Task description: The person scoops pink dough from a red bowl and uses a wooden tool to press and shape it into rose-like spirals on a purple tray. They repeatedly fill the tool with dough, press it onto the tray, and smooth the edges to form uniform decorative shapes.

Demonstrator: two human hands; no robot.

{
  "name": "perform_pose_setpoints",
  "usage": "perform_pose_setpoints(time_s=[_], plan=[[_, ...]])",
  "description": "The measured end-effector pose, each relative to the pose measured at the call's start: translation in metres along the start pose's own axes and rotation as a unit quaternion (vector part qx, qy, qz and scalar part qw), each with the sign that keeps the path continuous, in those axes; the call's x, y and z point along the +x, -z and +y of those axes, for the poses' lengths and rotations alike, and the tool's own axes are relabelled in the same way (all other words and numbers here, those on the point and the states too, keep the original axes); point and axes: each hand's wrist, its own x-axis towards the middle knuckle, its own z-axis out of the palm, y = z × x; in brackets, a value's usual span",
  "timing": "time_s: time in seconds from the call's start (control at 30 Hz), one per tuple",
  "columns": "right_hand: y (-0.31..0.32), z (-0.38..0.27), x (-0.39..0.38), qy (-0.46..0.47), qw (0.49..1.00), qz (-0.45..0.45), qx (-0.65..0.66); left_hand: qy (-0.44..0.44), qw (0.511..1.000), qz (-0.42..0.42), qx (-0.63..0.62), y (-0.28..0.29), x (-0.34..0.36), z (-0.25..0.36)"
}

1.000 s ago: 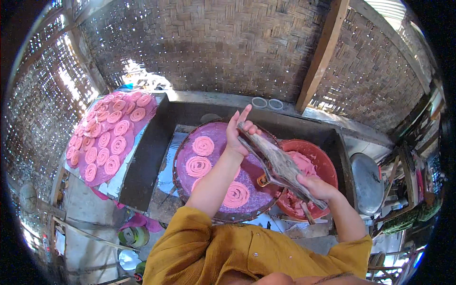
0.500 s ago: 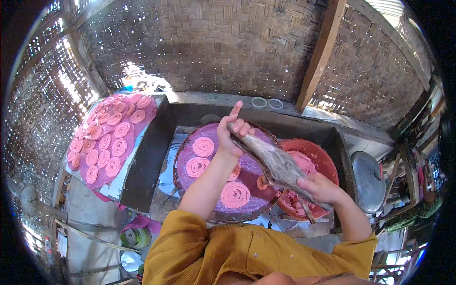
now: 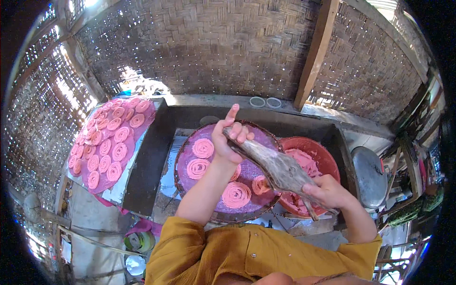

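Observation:
A long weathered wooden tool (image 3: pixel 278 168), which looks like a hand press, lies slantwise between my hands, above the round tray and the red basin. My left hand (image 3: pixel 228 139) grips its upper left end, the index finger pointing up. My right hand (image 3: pixel 327 191) is wrapped round its lower right part, where a thinner wooden leg (image 3: pixel 310 209) sticks out. Below, a round tray (image 3: pixel 177 178) lined with purple sheeting bears several pink dough coils (image 3: pixel 236 194). A small coil (image 3: pixel 260 185) sits beside the tool's edge. Pink dough (image 3: pixel 304 161) lies in the red basin (image 3: pixel 327 156), partly hidden by my right hand.
At the left, a purple sheet (image 3: pixel 128 159) carries many pink coils. A dark raised rim (image 3: pixel 289 122) borders the work area. Two pale rings (image 3: pixel 257 101) lie on the ledge behind. A lidded metal pot (image 3: pixel 369 175) stands at the right, and a wooden post (image 3: pixel 317 54) rises behind.
The tool has shifted slightly, showing more of the small coil beside it. My left hand is a little lower and further left; my right hand has moved slightly right. The view has shifted slightly.

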Motion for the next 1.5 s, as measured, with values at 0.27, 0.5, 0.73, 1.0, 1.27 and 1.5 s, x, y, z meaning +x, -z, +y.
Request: perform_pose_setpoints(time_s=[0.27,0.5,0.73,1.0,1.27,1.5], plan=[[0.018,-0.038,-0.001,0.052,0.993,0.069,-0.081,-0.025,0.997,-0.069,-0.028,-0.007,0.019,0.006],[0.005,-0.022,0.005,0.038,0.998,0.024,-0.045,-0.029,0.999,-0.007,0.019,-0.02,-0.001,0.022],[0.007,-0.011,-0.019,0.02,0.999,0.025,-0.018,0.022,1.0,-0.007,-0.011,-0.007,-0.006,-0.007],[0.008,0.012,-0.034,-0.004,0.998,0.066,0.011,0.21,0.972,-0.107,-0.021,0.02,0.017,-0.048],[-0.005,0.035,-0.019,0.018,0.995,0.099,0.014,0.399,0.743,-0.045,0.536,0.069,-0.009,-0.09],[-0.009,0.048,-0.012,0.0,0.992,0.122,0.036,0.376,0.721,-0.03,0.582,0.07,-0.013,-0.09]])
